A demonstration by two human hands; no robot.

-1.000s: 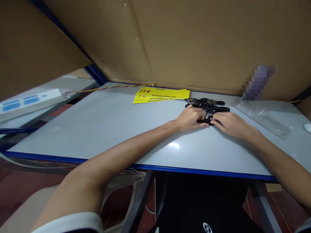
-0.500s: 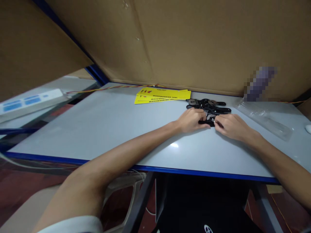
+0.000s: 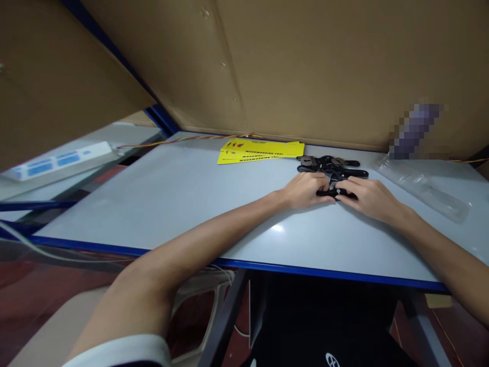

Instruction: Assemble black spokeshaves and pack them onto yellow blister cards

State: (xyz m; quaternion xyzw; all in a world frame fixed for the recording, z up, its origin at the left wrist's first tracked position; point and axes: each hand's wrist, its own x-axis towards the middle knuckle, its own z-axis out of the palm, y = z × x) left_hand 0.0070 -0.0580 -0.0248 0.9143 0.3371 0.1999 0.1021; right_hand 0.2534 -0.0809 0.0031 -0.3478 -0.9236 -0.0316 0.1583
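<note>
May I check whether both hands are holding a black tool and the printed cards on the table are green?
Not quite: the printed cards on the table are yellow, as the head view shows; the left hand and right hand are indeed holding a black tool.

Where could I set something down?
The table is bare on the left, bordered by yellow cards and left forearm; also between that and the right forearm. Crowded: around the left hand, right hand and black tools; clear packaging lies rightward.
</note>
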